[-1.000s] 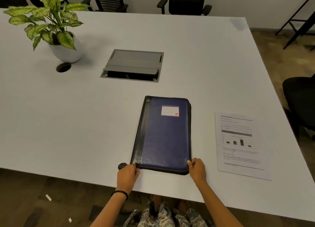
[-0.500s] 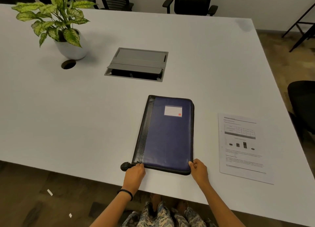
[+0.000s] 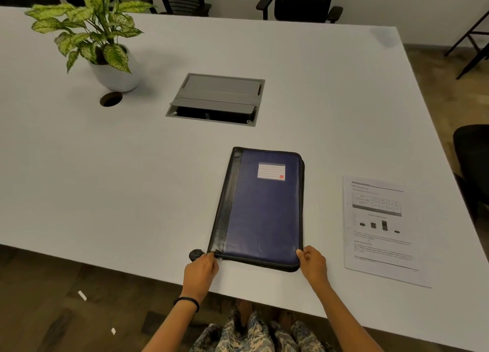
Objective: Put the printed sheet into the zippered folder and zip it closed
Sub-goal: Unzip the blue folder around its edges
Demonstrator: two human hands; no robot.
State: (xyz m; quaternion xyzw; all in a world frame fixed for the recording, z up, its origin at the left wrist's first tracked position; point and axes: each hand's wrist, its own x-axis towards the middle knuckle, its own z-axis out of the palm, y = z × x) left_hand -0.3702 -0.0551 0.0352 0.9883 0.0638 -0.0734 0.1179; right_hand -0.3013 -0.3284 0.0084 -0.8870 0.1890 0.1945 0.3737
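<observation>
A dark blue zippered folder (image 3: 262, 211) with a black spine and a white label lies flat and closed near the white table's (image 3: 132, 182) front edge. My left hand (image 3: 199, 272) pinches the zipper at the folder's near left corner, beside a small black zipper tab (image 3: 195, 254). My right hand (image 3: 313, 264) grips the folder's near right corner. The printed sheet (image 3: 381, 227), with a table and a bar chart on it, lies flat on the table to the right of the folder, untouched.
A potted plant (image 3: 105, 47) stands at the back left beside a round cable hole (image 3: 111, 99). A grey cable box (image 3: 215, 99) is set into the table behind the folder. Office chairs (image 3: 299, 2) line the far side; another chair (image 3: 473, 163) is at the right.
The view has shifted slightly. Both hands stay at the folder's near corners; my left hand has closed in on the zipper end.
</observation>
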